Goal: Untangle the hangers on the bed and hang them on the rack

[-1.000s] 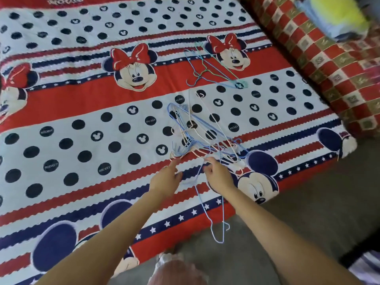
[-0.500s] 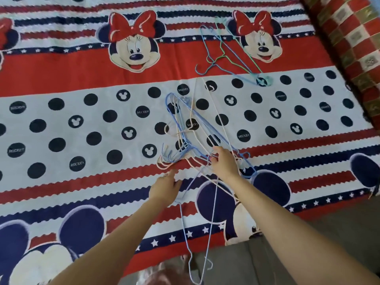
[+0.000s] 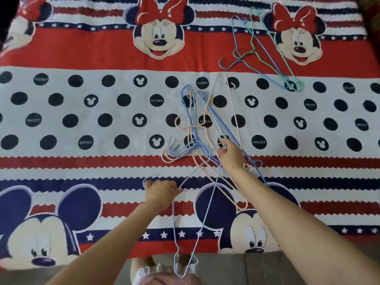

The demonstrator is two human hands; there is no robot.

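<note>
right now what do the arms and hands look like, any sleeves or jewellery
Both forearms are bare right up to the bottom edge of the picture, with no sleeves in view. The left hand and right hand wear no gloves. No watch, bracelet or ring shows on either; the fingertips are too blurred to judge the nails.

Soft, even daylight, with no hard shadows or glare. Slight overall blur; wide-angle bending and dark corners at the top.

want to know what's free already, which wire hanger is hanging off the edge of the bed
The light blue wire hanger gripped by the left hand: its lower end dangles past the bed's edge, while the tangled blue and peach hangers lie flat on the sheet.
</note>
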